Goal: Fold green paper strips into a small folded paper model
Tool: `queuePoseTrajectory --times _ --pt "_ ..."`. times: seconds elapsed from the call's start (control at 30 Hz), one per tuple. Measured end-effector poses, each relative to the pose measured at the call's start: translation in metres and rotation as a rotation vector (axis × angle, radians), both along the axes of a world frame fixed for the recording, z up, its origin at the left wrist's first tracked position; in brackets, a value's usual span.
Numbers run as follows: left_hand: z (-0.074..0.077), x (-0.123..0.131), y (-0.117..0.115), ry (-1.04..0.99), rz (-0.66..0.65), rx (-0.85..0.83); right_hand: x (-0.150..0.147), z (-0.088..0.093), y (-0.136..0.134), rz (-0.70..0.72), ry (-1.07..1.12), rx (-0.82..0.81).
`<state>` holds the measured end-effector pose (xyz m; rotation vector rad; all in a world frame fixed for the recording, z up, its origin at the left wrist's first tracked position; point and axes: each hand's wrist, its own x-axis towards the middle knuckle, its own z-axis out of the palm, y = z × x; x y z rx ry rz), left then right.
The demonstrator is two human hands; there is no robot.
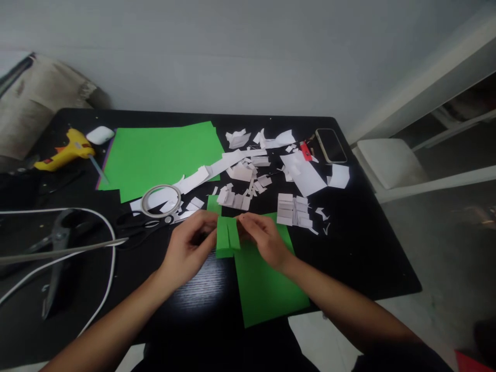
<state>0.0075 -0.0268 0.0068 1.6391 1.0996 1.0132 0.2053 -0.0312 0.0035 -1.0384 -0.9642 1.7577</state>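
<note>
Between my two hands is a small folded green paper piece with a slit or seam down its middle. My left hand pinches its left side, thumb in front. On the right side, my right hand holds it near the top edge with thumb and fingers together. Under my right hand lies a green sheet on the black table. A narrow green strip sits just beyond the folded piece.
White paper scraps lie beyond my hands, with folded white pieces to the right. Large green sheets, a tape roll, black scissors, a yellow glue gun and a white cable are left; a phone is back right.
</note>
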Motion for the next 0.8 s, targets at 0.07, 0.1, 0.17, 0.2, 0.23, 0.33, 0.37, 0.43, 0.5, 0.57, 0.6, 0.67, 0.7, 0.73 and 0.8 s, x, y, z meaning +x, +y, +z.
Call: queuePoseTrajectory --times 0.07,0.1,0.17,0.2,0.23,0.33,0.37,0.43,0.5,0.57,0.6,0.67,0.7,0.73,0.8 --pt "0.0006 0.0 0.0015 0.008 0.044 0.006 0.0001 -0.0022 -0.0002 0.017 0.068 -0.009" --pt "0.0008 -0.0001 0.0019 0.004 0.059 -0.007 0.0001 -0.0034 -0.0003 0.026 0.083 -0.011" --pt "0.0008 -0.0004 0.002 -0.01 0.067 -0.048 -0.0003 -0.0053 -0.0006 0.026 0.091 -0.007" --pt "0.0006 -0.0005 0.0019 -0.016 0.063 -0.066 -0.0008 -0.0058 -0.0008 0.024 0.088 -0.005" --pt "0.0005 -0.0007 0.0017 -0.009 0.068 -0.08 -0.0013 -0.0059 -0.001 0.016 0.084 -0.002" --pt "0.0002 -0.0006 0.0014 0.031 0.076 -0.095 -0.0033 -0.0043 -0.0015 -0.021 0.067 0.013" --pt "0.0001 -0.0005 0.0014 0.044 0.073 -0.095 -0.0038 -0.0034 -0.0014 -0.032 0.057 0.019" --pt "-0.0002 -0.0001 0.0012 0.061 0.062 -0.092 -0.0041 -0.0016 -0.0008 -0.055 0.033 0.029" --pt "-0.0006 0.0006 0.0008 0.064 0.055 -0.099 -0.0035 -0.0002 0.0003 -0.07 -0.004 0.037" --pt "-0.0009 0.0016 0.0003 0.029 0.049 -0.121 -0.0022 0.0006 0.0018 -0.095 -0.043 0.043" --pt "-0.0009 0.0022 -0.0001 -0.005 0.042 -0.134 -0.0015 0.0008 0.0026 -0.109 -0.055 0.039" --pt "-0.0009 0.0033 -0.0007 -0.087 0.017 -0.15 -0.0001 0.0006 0.0041 -0.141 -0.058 0.015" --pt "-0.0008 0.0039 -0.001 -0.121 0.002 -0.149 0.0004 0.0001 0.0048 -0.16 -0.049 0.0" --pt "-0.0008 0.0043 -0.0011 -0.143 -0.01 -0.145 0.0009 -0.0007 0.0054 -0.178 -0.037 -0.013" --pt "-0.0009 0.0051 -0.0012 -0.157 -0.022 -0.136 0.0014 -0.0027 0.0065 -0.209 -0.01 -0.026"
